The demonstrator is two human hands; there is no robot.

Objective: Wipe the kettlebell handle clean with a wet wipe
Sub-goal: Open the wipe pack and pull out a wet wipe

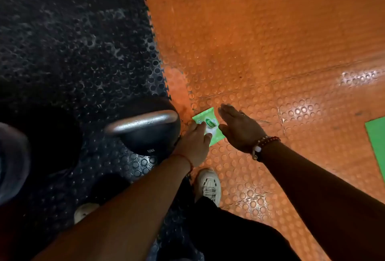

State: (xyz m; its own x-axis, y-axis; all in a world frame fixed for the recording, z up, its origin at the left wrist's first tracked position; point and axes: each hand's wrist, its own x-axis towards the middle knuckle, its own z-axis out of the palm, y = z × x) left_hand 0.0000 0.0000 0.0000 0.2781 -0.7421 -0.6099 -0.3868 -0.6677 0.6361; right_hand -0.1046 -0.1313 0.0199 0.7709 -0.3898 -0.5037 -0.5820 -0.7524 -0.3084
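Observation:
A black kettlebell (153, 137) with a shiny metal handle (143, 122) stands on the black studded mat, close to the seam with the orange mat. Just right of it a green wet-wipe pack (205, 120) lies on the orange floor. My left hand (194, 146) reaches over the pack's near edge, fingertips on it by a white patch at its middle. My right hand (239, 129) hovers just right of the pack with fingers straight, holding nothing.
The floor is black studded mat (73, 52) on the left and orange studded mat (270, 41) on the right. My white shoes (208, 185) stand below the pack. A green mat edge (377, 141) shows at far right. A blurred grey object (12, 162) sits at left.

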